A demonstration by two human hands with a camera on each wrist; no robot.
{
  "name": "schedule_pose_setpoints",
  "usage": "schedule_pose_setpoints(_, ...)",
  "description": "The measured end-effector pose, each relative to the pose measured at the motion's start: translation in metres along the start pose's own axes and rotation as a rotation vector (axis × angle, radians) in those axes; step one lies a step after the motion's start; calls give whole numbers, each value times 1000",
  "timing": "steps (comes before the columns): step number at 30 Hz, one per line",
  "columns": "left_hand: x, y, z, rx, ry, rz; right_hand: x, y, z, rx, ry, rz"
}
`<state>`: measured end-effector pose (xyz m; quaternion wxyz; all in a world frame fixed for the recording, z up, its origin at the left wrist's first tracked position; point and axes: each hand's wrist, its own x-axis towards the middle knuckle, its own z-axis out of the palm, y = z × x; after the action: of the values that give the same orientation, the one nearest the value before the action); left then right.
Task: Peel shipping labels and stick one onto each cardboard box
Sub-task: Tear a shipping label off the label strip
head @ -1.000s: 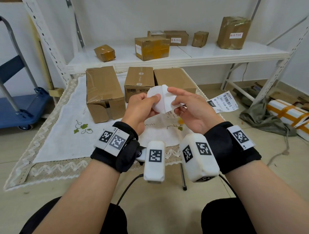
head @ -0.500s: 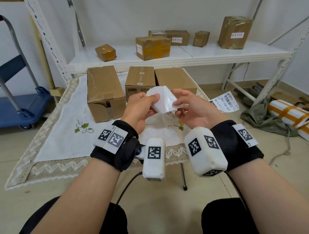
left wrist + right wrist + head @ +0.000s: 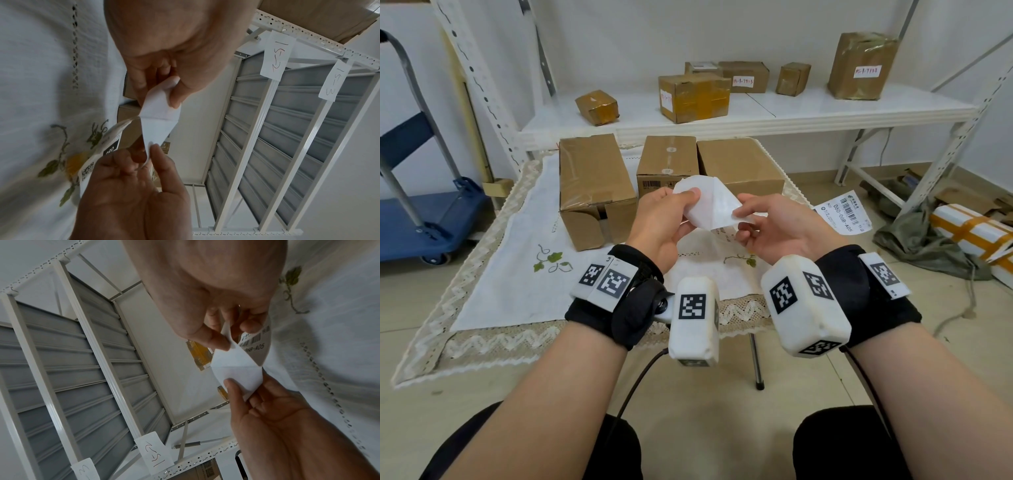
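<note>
Above the table's middle, both hands hold one shipping label (image 3: 710, 205) with its white back facing me. My left hand (image 3: 688, 199) pinches its left end between thumb and fingers (image 3: 173, 99). A corner at its right end is pinched by my right hand (image 3: 739, 215). The white sheet (image 3: 236, 369) is creased across its middle and spread between the hands. A printed part with a barcode (image 3: 255, 344) hangs behind the right fingers. Three cardboard boxes stand on the cloth: a long one (image 3: 595, 181), a small one (image 3: 667, 159) and a wide one (image 3: 739, 166).
Another printed label (image 3: 842, 212) lies at the table's right edge. The white tablecloth (image 3: 510, 274) has a lace border. Several taped boxes sit on the white shelf (image 3: 756, 116) behind. A blue cart (image 3: 424, 219) stands left; fabric and packages (image 3: 969, 233) lie on the floor at the right.
The hands have drawn apart, the right one moving right and down. The white sheet, bunched between them before, is now spread wider with its crease showing.
</note>
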<state>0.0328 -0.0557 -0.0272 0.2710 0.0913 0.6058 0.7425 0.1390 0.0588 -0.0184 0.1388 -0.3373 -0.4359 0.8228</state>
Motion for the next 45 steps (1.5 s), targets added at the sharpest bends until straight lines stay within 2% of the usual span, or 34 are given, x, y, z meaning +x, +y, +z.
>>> schedule_pose_setpoints(9,-2,-5,3,51,-27,23,4,5,0,-66,1,2)
schedule_pose_setpoints(20,-5,-9,3,52,-26,40,-1,3,3,-75,-126,-144)
schedule_pose_setpoints(27,-5,-10,5,63,-31,59,-2,3,2,-87,-196,-162)
schedule_pose_setpoints(31,-4,-11,6,103,-51,91,-7,3,3,-22,-191,-153)
schedule_pose_setpoints(35,-4,-12,6,112,-75,99,-7,4,2,-101,-106,-106)
schedule_pose_setpoints(38,-3,-12,5,100,-91,88,-6,3,1,-85,-36,-64)
schedule_pose_setpoints(45,-2,-11,3,104,-94,42,-4,3,-1,-138,-10,-9)
